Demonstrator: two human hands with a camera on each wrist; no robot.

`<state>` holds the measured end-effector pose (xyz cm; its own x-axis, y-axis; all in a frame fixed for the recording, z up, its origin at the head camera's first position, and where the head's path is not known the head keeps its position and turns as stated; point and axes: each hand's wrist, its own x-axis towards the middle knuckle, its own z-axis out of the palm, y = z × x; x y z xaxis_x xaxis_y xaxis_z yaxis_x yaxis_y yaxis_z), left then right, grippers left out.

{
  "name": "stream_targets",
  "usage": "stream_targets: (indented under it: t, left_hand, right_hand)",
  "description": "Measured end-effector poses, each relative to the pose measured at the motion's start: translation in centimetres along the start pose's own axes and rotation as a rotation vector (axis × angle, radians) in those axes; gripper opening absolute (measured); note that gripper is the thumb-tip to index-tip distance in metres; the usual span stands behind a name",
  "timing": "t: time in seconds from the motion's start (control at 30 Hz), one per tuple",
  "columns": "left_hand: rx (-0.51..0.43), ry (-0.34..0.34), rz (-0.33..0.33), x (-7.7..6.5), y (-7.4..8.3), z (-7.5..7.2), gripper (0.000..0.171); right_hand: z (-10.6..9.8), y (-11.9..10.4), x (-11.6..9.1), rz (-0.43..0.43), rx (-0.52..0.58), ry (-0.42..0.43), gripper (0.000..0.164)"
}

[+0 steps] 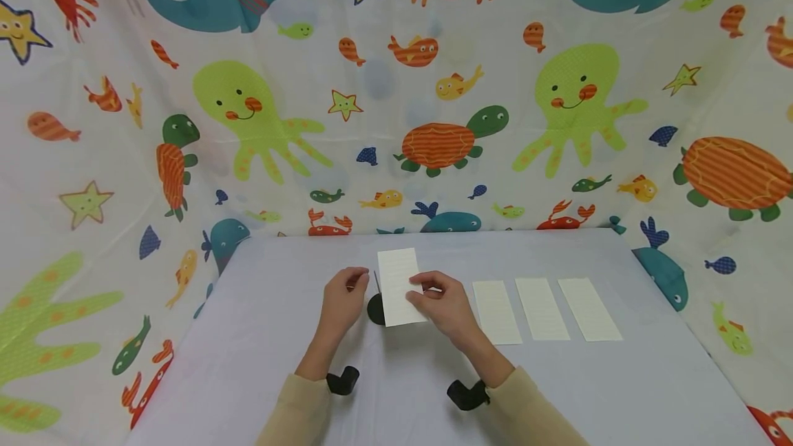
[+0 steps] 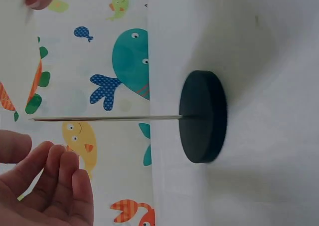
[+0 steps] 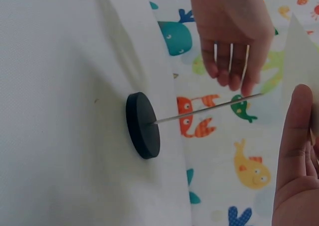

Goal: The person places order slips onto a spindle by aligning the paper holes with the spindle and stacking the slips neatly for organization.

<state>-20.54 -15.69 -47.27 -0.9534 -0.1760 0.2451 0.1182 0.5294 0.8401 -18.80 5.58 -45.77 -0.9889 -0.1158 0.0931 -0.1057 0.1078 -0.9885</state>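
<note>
A slip of cream lined paper (image 1: 396, 281) is held upright over the table by my right hand (image 1: 441, 298), thumb in front and fingers behind its right edge. Just beyond the slip stands a bill spike: a thin metal rod (image 2: 109, 118) rising from a round black base (image 2: 204, 117). In the head view the slip covers part of that base. My left hand (image 1: 344, 301) hovers to the left of the rod, fingers loosely bent with nothing in them. Its fingertips (image 3: 246, 89) are close to the rod's top end in the right wrist view.
Three more paper slips lie in a row on the white table to the right: a near one (image 1: 498, 312), a middle one (image 1: 542, 308) and a far-right one (image 1: 590, 309). A cloth printed with sea animals (image 1: 372, 184) hangs behind the table and along its sides.
</note>
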Motion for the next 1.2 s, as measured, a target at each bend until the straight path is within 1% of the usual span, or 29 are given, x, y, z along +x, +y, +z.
stream_targets:
  t: [0.13,0.37,0.5,0.67,0.9,1.03,1.2]
  left_hand:
    - [-0.049,0.013,-0.030,0.4,0.5,-0.3,0.023]
    - [-0.096,0.015,-0.067,0.9,1.3,-0.5,0.029]
    - [-0.121,0.020,-0.095,1.0,1.7,-0.5,0.033]
    - [-0.153,0.002,-0.120,1.4,1.9,-0.4,0.037]
    - [-0.123,0.004,-0.154,1.7,1.9,0.1,0.036]
    - [-0.093,0.003,-0.170,1.8,1.7,0.3,0.034]
    - [-0.089,0.018,-0.177,1.8,1.6,0.6,0.033]
  right_hand:
    - [0.3,0.3,0.1,0.001,0.010,0.000,0.025]
    - [0.7,0.2,0.0,-0.005,0.020,-0.016,0.025]
    - [1.1,0.3,0.1,-0.004,0.003,-0.027,0.025]
    - [1.5,0.4,0.2,-0.008,-0.033,-0.021,0.025]
    - [1.9,0.4,0.3,-0.038,-0.078,-0.006,0.024]
    - [2.1,0.4,0.3,-0.033,-0.109,0.003,0.024]
    - [2.3,0.6,0.2,-0.026,-0.128,-0.004,0.024]
